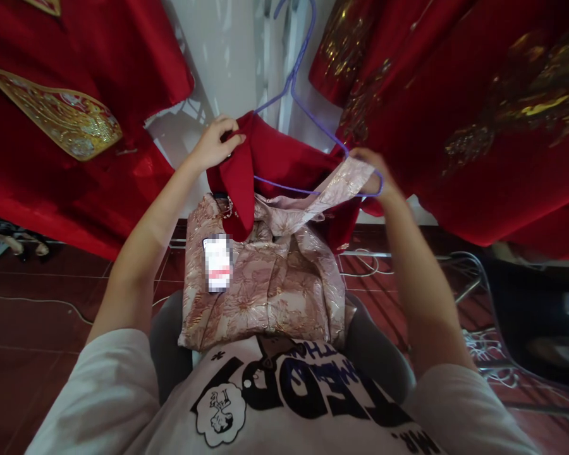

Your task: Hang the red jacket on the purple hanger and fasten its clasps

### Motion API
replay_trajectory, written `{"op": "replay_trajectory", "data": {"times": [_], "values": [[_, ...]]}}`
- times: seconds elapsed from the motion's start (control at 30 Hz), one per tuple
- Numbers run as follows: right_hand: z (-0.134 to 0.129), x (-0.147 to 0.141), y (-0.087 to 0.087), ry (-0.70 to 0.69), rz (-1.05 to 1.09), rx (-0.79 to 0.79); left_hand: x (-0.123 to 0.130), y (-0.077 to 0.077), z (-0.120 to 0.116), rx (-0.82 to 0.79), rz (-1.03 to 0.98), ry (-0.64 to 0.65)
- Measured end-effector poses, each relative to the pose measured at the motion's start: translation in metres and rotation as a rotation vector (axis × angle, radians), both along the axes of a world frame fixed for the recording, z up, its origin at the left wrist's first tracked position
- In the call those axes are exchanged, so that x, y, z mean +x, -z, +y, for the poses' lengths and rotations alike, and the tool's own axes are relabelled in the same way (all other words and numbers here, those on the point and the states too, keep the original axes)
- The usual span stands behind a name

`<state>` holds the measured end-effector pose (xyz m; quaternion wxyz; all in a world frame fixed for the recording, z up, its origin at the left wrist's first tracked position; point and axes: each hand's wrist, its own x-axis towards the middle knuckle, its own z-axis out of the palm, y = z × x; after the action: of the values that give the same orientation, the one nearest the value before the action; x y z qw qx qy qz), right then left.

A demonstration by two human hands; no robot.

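Head camera view, nearest first: one person in one white printed T-shirt [171,423] had one pink brocade garment [270,297] spread right in front of the shirt, with one pixelated rectangle [218,262] lying on its left part. Just beyond, two bare hands worked at one purple hanger [291,79], which stood hook upward and tilted. One red cloth [289,148] hung about the hanger's left shoulder and behind its lower bar; I couldn't tell whether it was joined to the pink garment. The left hand [218,142] pinched the cloth's folded edge between thumb and fingers near that shoulder. One pale pink strip [313,207] rose from the brocade to the hanger's other end, where it partly hid the blurred right hand [375,162]; how those fingers were closed I couldn't tell. Farther out, one dark chair [516,303] stood on the right above a tangle of white cables [490,357]. One gold-trimmed red garment [142,63] hung on the left and at least one more on the right, before one white wall [213,63].
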<state>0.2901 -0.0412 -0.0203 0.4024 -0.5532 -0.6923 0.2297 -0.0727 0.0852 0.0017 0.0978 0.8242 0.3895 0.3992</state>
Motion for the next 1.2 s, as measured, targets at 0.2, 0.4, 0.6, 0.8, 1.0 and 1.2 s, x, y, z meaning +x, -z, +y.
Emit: {"op": "replay_trajectory", "data": {"times": [0.2, 0.4, 0.6, 0.8, 1.0, 1.2], "values": [[-0.040, 0.039, -0.036, 0.314, -0.121, 0.110, -0.002, 0.003, 0.003, 0.044, 0.035, 0.044], [-0.062, 0.027, -0.058, 0.436, -0.192, 0.136, -0.005, 0.009, -0.009, 0.094, 0.042, 0.038], [-0.033, -0.029, -0.039, 0.314, 0.040, 0.084, 0.002, 0.024, -0.029, 0.043, -0.037, -0.032], [0.001, -0.113, 0.000, -0.028, 0.250, 0.163, 0.006, 0.028, -0.045, 0.057, 0.048, -0.093], [-0.008, -0.112, 0.010, -0.095, 0.239, 0.118, 0.010, 0.022, -0.076, 0.102, 0.016, -0.184], [0.010, -0.107, 0.026, -0.229, 0.295, 0.259, 0.056, 0.044, -0.099, -0.039, -0.206, 0.132]]}}
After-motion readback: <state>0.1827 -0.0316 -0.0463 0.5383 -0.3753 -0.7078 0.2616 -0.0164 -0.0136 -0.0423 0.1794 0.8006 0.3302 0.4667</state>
